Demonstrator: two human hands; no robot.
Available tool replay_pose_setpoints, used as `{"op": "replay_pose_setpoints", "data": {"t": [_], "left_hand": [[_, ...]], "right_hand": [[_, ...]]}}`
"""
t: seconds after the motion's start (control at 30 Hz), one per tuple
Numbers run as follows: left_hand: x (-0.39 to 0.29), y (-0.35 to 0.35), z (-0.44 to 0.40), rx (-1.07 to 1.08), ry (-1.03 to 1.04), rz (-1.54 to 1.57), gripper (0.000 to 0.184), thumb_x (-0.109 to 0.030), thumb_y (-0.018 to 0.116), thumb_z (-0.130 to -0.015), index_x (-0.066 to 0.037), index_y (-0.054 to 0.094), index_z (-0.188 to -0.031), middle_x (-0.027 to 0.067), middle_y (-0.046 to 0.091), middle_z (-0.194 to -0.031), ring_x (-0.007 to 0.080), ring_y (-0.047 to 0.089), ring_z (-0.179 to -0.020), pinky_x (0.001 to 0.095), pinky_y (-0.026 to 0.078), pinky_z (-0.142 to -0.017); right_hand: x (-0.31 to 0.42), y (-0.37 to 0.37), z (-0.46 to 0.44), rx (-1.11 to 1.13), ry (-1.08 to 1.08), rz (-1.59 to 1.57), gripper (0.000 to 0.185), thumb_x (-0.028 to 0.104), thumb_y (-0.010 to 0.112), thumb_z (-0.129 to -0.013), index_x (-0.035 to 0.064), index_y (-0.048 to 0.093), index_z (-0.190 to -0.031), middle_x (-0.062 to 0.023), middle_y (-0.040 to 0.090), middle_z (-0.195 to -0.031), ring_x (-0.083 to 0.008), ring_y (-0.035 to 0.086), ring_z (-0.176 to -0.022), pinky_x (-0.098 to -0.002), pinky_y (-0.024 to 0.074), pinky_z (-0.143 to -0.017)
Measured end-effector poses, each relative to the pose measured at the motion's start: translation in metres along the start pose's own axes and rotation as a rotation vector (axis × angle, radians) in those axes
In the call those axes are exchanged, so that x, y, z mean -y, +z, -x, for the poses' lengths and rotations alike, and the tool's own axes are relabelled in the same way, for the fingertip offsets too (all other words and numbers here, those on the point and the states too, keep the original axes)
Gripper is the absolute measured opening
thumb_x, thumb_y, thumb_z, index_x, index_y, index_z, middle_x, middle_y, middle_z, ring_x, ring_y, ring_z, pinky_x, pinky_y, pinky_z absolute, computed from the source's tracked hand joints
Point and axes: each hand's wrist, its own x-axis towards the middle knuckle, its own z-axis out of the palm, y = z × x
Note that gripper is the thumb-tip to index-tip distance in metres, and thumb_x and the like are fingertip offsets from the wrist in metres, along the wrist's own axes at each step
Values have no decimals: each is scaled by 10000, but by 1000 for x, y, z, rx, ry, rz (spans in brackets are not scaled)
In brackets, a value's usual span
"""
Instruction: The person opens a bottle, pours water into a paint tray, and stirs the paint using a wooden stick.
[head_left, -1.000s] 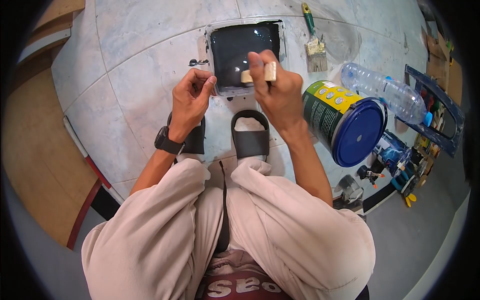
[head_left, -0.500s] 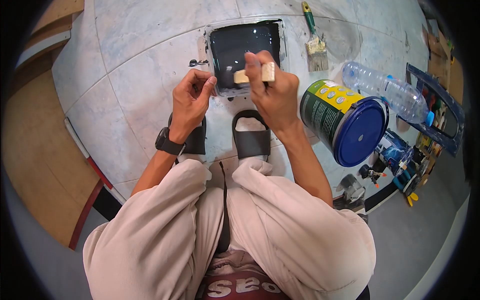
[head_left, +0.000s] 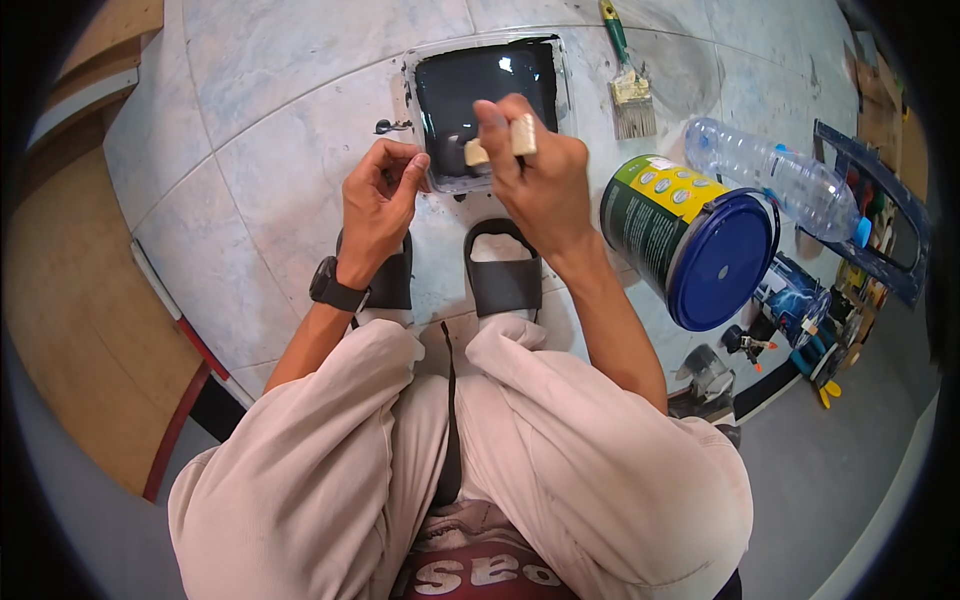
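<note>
A clear plastic container [head_left: 408, 95] of black paint [head_left: 480, 85] stands on the floor in front of my feet. At its near left corner, my left hand [head_left: 380, 200] pinches the rim between thumb and fingers. My right hand [head_left: 548, 190] is wrapped round a pale wooden stick [head_left: 523, 136] above the near right part of the container. The stick's lower end points down at the paint, and its tip is hidden or dark with paint.
On the tiled floor [head_left: 270, 110] lies a green-handled paintbrush [head_left: 632, 100]. To the right are a paint bucket [head_left: 655, 215] on its side with a blue lid, a clear plastic bottle [head_left: 770, 180] and assorted tools [head_left: 820, 370]. A wooden panel [head_left: 90, 330] is at the left.
My right hand and the stick have shifted slightly left over the paint, and the stick's angle has changed. My left hand stays at the container's corner.
</note>
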Motion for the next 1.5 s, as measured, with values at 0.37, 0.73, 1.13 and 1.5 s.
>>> {"op": "replay_pose_setpoints", "data": {"t": [0.37,0.73,1.13,1.5], "left_hand": [[-2,0,-1,-16,13,30,90,-84,662,-1042,5,652,-1053,4,655,-895,77,626,-793,237,537,-731],[2,0,-1,-9,1,38,83,-80,668,-1038,0,654,-1053,0,657,-884,72,622,-783,229,520,-723],[-3,1,-1,-4,-1,24,95,-81,662,-1042,13,648,-1051,9,654,-897,71,621,-786,237,541,-737],[-4,0,-1,-12,-12,-9,93,-87,669,-1039,4,656,-1051,2,650,-894,66,615,-784,226,517,-720]], "right_hand": [[-1,-32,-2,-82,70,77,224,228,621,-1071,54,623,-929,-114,593,-599,-311,636,-503,-391,460,-477],[-23,-27,-27,-212,-27,111,173,215,632,-1060,78,624,-955,-112,575,-559,-317,608,-474,-416,432,-453],[-18,10,-44,-168,-90,-145,243,253,622,-1068,51,641,-934,-131,586,-581,-311,626,-499,-395,445,-471],[-1,-23,1,-26,-15,82,195,204,645,-1052,63,622,-921,-119,599,-605,-306,628,-504,-392,445,-469]]}}
